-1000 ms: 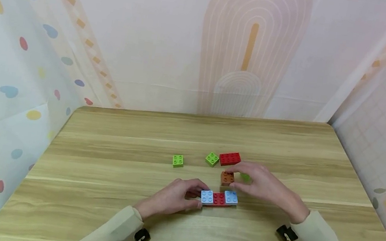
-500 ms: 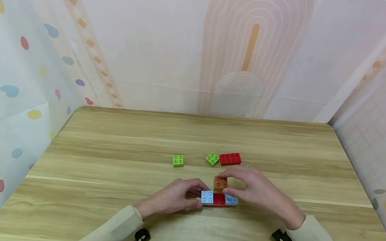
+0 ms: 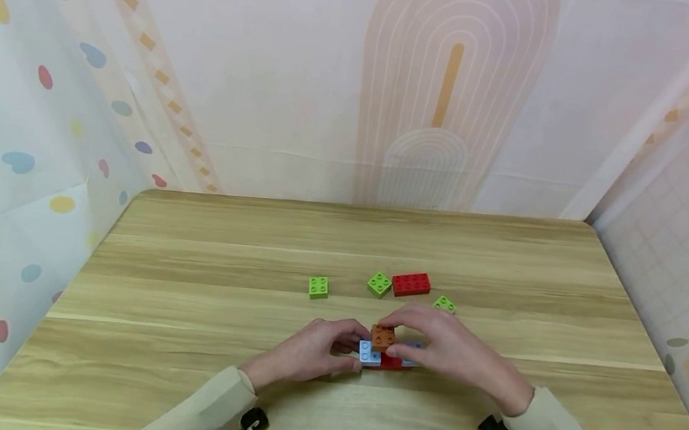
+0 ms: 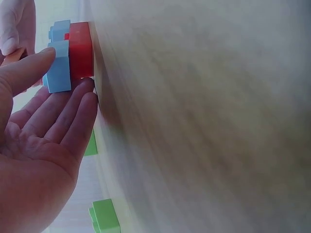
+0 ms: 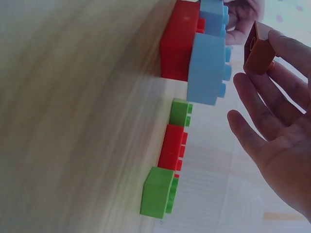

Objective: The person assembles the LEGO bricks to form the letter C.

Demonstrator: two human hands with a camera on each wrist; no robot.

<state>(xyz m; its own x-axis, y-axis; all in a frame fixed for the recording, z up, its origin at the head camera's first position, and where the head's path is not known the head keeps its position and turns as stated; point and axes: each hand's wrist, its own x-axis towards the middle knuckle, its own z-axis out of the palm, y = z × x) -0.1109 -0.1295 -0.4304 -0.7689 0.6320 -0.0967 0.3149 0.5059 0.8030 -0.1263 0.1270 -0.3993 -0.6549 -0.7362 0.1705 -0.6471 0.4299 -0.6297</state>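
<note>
On the wooden table, a red building brick [image 3: 391,363] carries a light blue brick [image 3: 367,355] at its left end and another light blue brick [image 5: 208,68] at its right end, studs bare between them. My left hand [image 3: 317,352] grips the left end, its thumb against the left light blue brick and fingers along the far side. An orange-brown brick [image 3: 383,338] is pinched between thumb and fingers of my right hand [image 3: 449,341]. In the right wrist view it is tilted and apart from the bricks below; from the head it overlaps the left light blue one.
Behind the hands lie a green brick [image 3: 318,288] on the left, a second green brick [image 3: 379,284] near a loose red brick [image 3: 410,284], and a third green brick [image 3: 444,304] just beyond the right hand. Patterned cloth walls [image 3: 285,74] border the table's back and sides.
My right hand has carried the orange-brown brick left and nearer to me, from behind the joined bricks to over them. The left hand has kept its hold in place.
</note>
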